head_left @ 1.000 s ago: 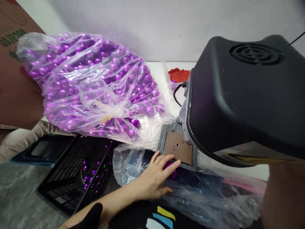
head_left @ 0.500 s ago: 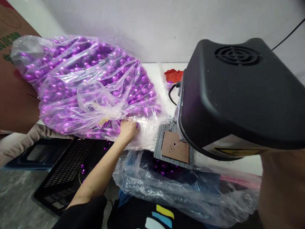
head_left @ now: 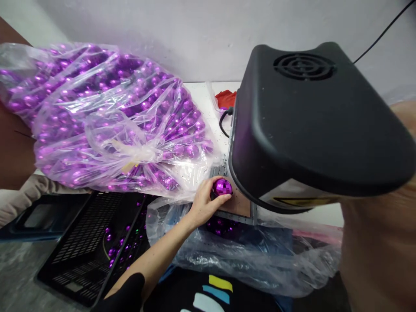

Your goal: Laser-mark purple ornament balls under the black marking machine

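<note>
My left hand [head_left: 205, 202] pinches a shiny purple mirror-faceted ball [head_left: 222, 187] between thumb and fingers. The ball is over the brown square board [head_left: 238, 205] on the grey grooved metal table of the machine. The large black machine head [head_left: 308, 121], with a round vent on top and a yellow warning label, looms just right of the ball. On the machine's far right side, skin of my right arm or hand [head_left: 404, 115] shows blurred; its fingers are hidden. A large clear plastic bag [head_left: 139, 151] full of purple balls lies left of my left hand.
Below the bag stands a black crate [head_left: 74, 242] with small purple balls inside. Crumpled clear plastic sheeting [head_left: 247, 264] hangs along the table's front edge. A red cloth [head_left: 225, 99] lies in a clear container behind. At far left are a brown carton [head_left: 16, 143] and a person's sleeve [head_left: 32, 197].
My left hand has moved right from the bag's lower edge to the machine table, now with a purple ball in its fingers. The view has shifted slightly right.
</note>
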The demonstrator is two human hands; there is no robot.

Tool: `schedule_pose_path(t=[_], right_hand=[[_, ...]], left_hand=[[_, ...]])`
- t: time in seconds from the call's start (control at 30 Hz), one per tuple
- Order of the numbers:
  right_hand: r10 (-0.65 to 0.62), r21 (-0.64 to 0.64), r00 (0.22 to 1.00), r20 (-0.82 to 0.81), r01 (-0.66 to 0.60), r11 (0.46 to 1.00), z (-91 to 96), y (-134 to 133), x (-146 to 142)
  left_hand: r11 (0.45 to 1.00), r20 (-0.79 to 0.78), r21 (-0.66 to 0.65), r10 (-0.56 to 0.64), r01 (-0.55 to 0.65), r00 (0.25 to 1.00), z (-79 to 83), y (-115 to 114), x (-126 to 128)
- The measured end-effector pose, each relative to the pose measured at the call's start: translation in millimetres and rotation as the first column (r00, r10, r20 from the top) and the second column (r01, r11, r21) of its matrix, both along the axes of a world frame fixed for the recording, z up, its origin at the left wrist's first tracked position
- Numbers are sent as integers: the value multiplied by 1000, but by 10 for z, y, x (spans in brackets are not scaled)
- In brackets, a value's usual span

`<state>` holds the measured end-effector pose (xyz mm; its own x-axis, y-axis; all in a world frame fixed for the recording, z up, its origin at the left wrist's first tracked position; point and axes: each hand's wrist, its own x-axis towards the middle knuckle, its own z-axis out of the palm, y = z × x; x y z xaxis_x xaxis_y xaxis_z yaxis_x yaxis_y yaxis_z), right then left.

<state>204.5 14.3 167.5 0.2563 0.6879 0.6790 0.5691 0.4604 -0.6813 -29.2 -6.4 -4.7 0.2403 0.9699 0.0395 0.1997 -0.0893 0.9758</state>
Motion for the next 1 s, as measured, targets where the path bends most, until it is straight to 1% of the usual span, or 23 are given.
schedule_pose_path(t=[0.07, 0.13, 0.23, 0.3, 0.43, 0.6, 0.67, 0.77, 0.9, 1.0], right_hand=[[15, -24, 999, -35, -16, 1000, 81, -1, -53], [8, -21, 1000, -29, -8, 1000, 123, -2, -90], [-5, -12, 1000, -10, 5, 1000, 130, -3, -111], [-1, -25, 1000, -22, 1, 1000, 125, -1, -112], [-4, -45, 999, -47, 2, 999, 128, 0, -104], [-11, -39, 999, -43, 10, 999, 123, -11, -99], [1, -32, 999, -45, -2, 999, 119, -9, -98], [15, -41, 999, -50, -17, 999, 120, -2, -96], [14, -29, 998, -61, -16, 999, 95, 5, -84], [13, -17, 996, -90, -15, 1000, 51, 0, -60]], left_hand=[[998, -58, 57, 30, -26, 998, -60, 0, 13], [998, -5, 42, 45, -44, 999, -110, -9, 25], [998, 97, 11, 62, -63, 993, -152, -31, 50], [999, 105, 19, 43, -45, 994, -167, -43, 67], [992, 13, 121, -26, 24, 1000, -216, -45, 105], [954, -134, 271, -95, 129, 986, -261, -3, 150], [940, -207, 292, -119, 178, 971, -239, 13, 165], [943, -293, 266, -119, 201, 949, -160, 22, 193], [960, -347, 190, -132, 208, 929, -13, 15, 230], [967, -366, 167, -123, 194, 923, 75, 9, 255]])
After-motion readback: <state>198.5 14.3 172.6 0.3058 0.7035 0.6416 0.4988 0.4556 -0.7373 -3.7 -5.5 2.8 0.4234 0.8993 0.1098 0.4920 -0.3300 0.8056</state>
